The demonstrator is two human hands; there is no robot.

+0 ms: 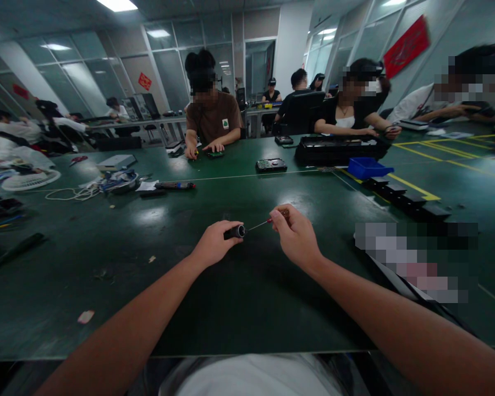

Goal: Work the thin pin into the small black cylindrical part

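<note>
My left hand [215, 242] is closed around a black cylindrical part [234, 232] with a pale ring at its open end, which faces right. In my right hand [295, 234] is a screwdriver [269, 220] with a thin metal shaft and a reddish collar; my fingers partly hide its handle. The shaft slants down to the left, and its tip is at the mouth of the cylinder. Whether the tip is inside or just touching the rim, I cannot tell. Both hands are just above the green tabletop [190, 324].
Across the table, a person in a brown shirt [214, 113] handles a small board. Hard drives [271, 164], a long black case [342, 149], a blue bin [368, 167] and black blocks [408, 199] lie ahead. A cable bundle [117, 181] and a pen-like tool [175, 186] sit left.
</note>
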